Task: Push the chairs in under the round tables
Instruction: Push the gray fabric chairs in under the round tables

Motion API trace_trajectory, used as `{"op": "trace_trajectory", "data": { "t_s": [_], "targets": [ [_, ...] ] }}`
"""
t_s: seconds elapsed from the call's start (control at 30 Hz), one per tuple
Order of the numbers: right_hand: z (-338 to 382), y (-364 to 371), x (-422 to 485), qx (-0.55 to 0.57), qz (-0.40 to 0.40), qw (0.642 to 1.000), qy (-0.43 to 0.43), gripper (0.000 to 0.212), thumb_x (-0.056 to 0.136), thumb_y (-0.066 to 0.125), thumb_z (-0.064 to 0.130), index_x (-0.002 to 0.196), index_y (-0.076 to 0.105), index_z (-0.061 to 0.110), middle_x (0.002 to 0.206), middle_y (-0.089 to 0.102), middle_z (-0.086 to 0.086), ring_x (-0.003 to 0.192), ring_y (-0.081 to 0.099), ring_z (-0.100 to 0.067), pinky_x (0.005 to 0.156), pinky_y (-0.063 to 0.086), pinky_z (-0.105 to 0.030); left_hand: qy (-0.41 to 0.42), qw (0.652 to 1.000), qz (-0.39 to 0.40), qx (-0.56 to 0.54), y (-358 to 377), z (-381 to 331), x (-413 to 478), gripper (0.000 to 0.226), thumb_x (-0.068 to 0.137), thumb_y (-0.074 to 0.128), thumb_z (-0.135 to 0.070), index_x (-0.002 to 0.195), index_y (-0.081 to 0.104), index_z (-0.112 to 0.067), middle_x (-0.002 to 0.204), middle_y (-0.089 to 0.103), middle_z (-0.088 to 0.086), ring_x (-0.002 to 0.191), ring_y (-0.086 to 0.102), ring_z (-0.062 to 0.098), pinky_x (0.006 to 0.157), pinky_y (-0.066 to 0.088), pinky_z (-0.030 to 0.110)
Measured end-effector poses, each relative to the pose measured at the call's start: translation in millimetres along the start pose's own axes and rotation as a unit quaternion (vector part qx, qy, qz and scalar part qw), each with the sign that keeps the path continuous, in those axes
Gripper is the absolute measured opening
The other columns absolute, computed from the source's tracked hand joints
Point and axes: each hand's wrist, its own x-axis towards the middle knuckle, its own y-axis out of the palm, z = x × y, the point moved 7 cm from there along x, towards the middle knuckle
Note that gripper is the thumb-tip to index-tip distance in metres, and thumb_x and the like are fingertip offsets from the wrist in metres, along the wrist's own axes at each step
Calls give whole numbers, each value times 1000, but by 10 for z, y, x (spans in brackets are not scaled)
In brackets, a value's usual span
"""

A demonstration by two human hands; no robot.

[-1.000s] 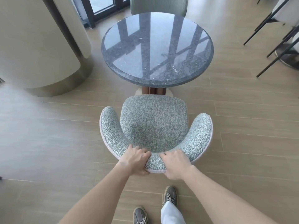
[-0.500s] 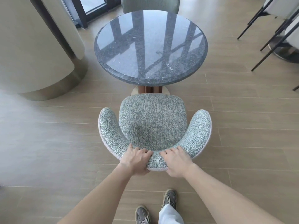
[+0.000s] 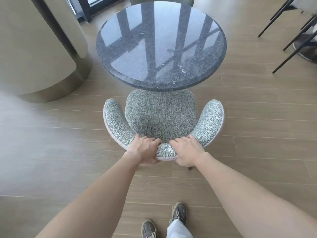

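Observation:
A grey-green upholstered chair point(image 3: 161, 115) with a curved backrest stands in front of a round dark stone table point(image 3: 161, 43). The front edge of its seat lies just under the table's near rim. My left hand point(image 3: 144, 150) grips the middle of the backrest from the left, fingers curled over its top. My right hand point(image 3: 187, 150) grips the same backrest just to the right, fingers over the top edge. A second chair point(image 3: 161, 0) of the same fabric shows only as a strip behind the table's far side.
A large rounded beige column with a metal base point(image 3: 39, 62) stands on the left, close to the table. Thin black chair legs point(image 3: 291, 35) and a round table base are at the upper right. Wood-plank floor surrounds the chair; my shoes point(image 3: 178, 215) are behind it.
The chair has slid forward toward the table; its seat front now reaches under the rim and hides the table's pedestal. Both hands keep their grip on the backrest.

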Motion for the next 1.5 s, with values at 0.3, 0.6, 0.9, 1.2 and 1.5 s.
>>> {"op": "trace_trajectory", "data": {
  "t_s": [0.3, 0.6, 0.9, 1.2, 1.5],
  "targets": [
    [174, -44, -8, 30, 1, 999, 13, 58, 94, 67, 44, 147, 55, 24, 134, 70, 1, 127, 66, -25, 116, 42, -47, 32, 999, -37, 4, -13, 85, -88, 58, 88, 66, -70, 116, 57, -20, 110, 71, 1, 96, 73, 29, 76, 46, 38],
    [1328, -117, 235, 83, -10, 995, 51, 64, 96, 61, 52, 152, 55, 23, 132, 72, -2, 123, 68, -29, 108, 48, -49, 84, 995, -27, 49, 186, 914, -805, 53, 81, 69, -72, 100, 49, -27, 104, 73, -2, 87, 72, 27, 71, 42, 36],
    [2254, -233, 566, 102, -14, 993, 54, 70, 93, 66, 39, 158, 51, 21, 135, 72, -3, 124, 69, -29, 109, 50, -47, 67, 995, -30, 61, 479, 1678, -1390, 65, 78, 68, -81, 109, 58, -25, 105, 74, -4, 91, 74, 27, 72, 43, 35],
    [2503, -289, 742, 105, -31, 992, 58, 66, 94, 70, 40, 154, 53, 17, 137, 71, -5, 122, 70, -28, 114, 48, -49, 98, 993, -56, 38, 578, 1969, -1596, 68, 83, 61, -79, 127, 56, -27, 120, 70, -6, 110, 73, 25, 101, 51, 41],
    [2219, -473, 924, 102, -59, 990, 74, 61, 93, 69, 38, 150, 56, 18, 126, 74, -3, 113, 73, -28, 104, 54, -45, 150, 987, -55, 11, 405, 2080, -1218, 58, 84, 60, -75, 125, 54, -34, 112, 68, -13, 93, 71, 20, 89, 59, 41]
  ]
}}
